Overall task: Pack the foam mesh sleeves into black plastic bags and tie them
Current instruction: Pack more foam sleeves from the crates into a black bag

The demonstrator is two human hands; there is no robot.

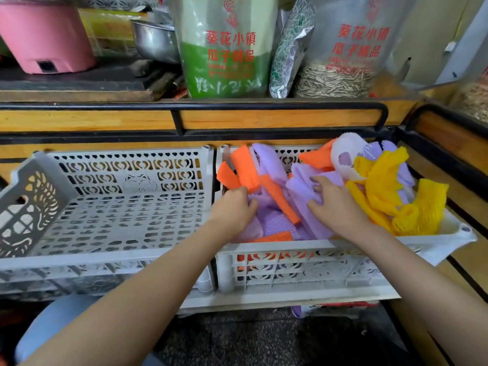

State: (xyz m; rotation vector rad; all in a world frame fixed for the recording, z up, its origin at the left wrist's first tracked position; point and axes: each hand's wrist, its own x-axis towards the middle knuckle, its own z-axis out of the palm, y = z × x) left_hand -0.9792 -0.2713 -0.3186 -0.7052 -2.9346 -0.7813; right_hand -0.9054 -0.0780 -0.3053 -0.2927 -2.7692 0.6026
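A grey perforated crate [290, 262] on the right holds a heap of foam mesh sleeves: purple ones [274, 223] in the middle, orange ones [245, 167] at the left and back, yellow ones [396, 196] at the right, and a white one [343, 149] at the back. My left hand [232, 210] reaches into the crate's left part, its fingers curled round an orange sleeve. My right hand [332, 204] grips a bunch of purple sleeve [303, 180] in the middle of the heap. No black plastic bag is in view.
A second grey perforated crate [111, 215] stands beside it on the left with nothing in it. Behind runs a wooden shelf with a black metal rail [264, 107]. Above stand a pink cooker [45, 35], a metal pot [155, 40] and bags of sunflower seeds [227, 48].
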